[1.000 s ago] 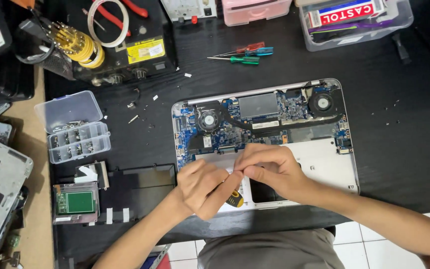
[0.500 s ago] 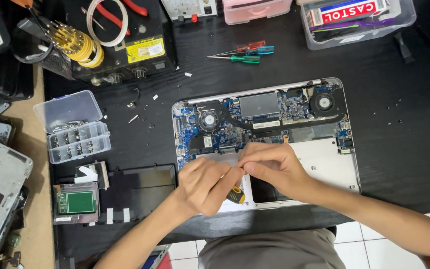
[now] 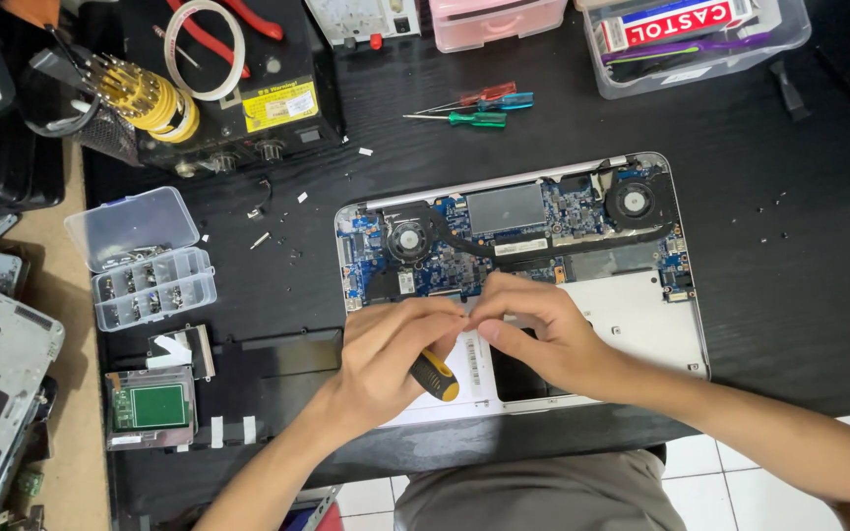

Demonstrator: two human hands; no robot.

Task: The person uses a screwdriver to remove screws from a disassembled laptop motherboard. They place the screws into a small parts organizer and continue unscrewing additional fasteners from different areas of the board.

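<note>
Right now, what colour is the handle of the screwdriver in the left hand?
Yellow and black: the screwdriver handle pokes out under the left hand, seen in the head view.

Yellow label (image 3: 280,103) on black box; red-blue-white package (image 3: 686,22) in clear bin.

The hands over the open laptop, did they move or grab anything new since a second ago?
Hardly. The left hand and right hand stay fingertip to fingertip over the open laptop, shifting only slightly. The left hand keeps the yellow-and-black screwdriver handle tucked in its palm. Nothing was picked up or let go. The three screwdrivers and the clear parts box lie as before.
</note>
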